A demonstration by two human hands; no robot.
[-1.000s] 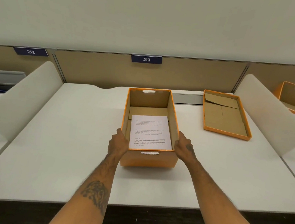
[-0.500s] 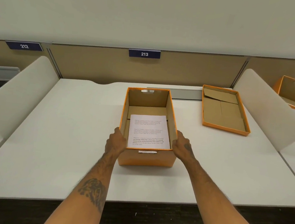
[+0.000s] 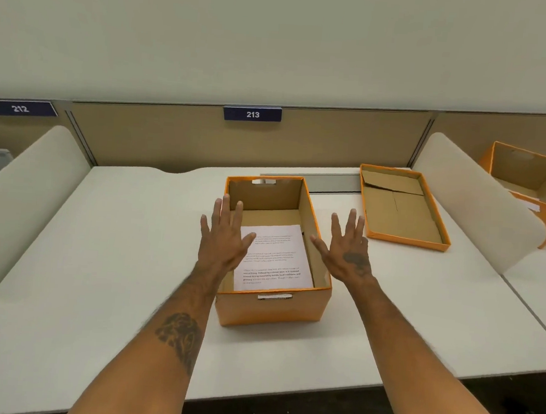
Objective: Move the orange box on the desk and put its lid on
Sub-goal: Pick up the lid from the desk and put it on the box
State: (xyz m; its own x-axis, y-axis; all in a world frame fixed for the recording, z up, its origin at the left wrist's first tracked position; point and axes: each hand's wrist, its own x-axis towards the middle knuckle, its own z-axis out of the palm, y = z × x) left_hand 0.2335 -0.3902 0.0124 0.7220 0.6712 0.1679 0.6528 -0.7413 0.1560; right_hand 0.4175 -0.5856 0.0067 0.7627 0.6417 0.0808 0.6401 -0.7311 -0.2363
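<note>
1. We see an open-plan office: a white counter [image 3: 97, 258] split into bays by curved white dividers [image 3: 475, 196].
2. We note a tan partition panel [image 3: 172, 137] behind with blue number plates "213" [image 3: 252, 114] and "212" [image 3: 19, 108].
3. We spot orange file boxes [image 3: 270, 311].
</note>
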